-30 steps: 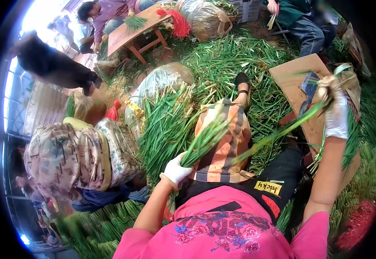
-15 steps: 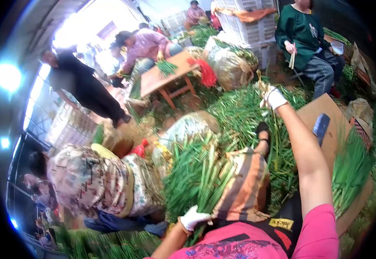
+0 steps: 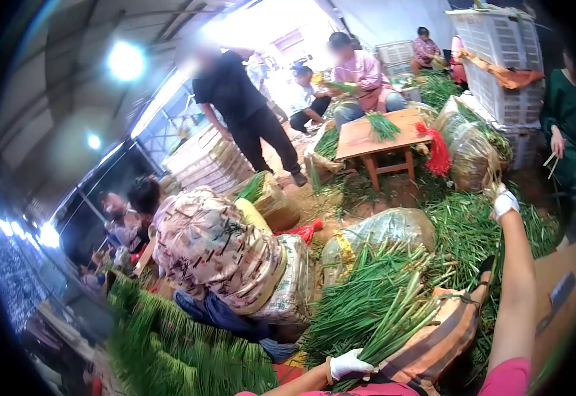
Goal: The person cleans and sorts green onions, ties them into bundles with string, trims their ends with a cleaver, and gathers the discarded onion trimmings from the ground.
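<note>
My left hand (image 3: 351, 364), in a white glove, is closed round the lower part of a bunch of long green stalks (image 3: 394, 323), which look like chives or scallions. The bunch lies over a striped orange and brown cloth (image 3: 433, 343) on my lap, beside a larger leafy heap (image 3: 347, 303). My right hand (image 3: 504, 200), also white-gloved, reaches far out at the end of a stretched arm. Its fingers are closed on a few thin pale strands (image 3: 495, 175), too small to name, above loose greens (image 3: 463, 214) on the ground.
A tan board (image 3: 575, 264) with a blue-grey object (image 3: 561, 290) stands at right. Close on my left a person in a patterned top (image 3: 215, 244) sits. Ahead are a plastic-wrapped bundle (image 3: 387, 231), a low wooden table (image 3: 354, 142) and stacked white crates (image 3: 503, 59). Rows of greens (image 3: 189, 350) fill the lower left.
The view has swung left, shifting the scene rightward. My left hand keeps its hold on the bunch, and my right arm stays stretched out. The greens on the board have left view.
</note>
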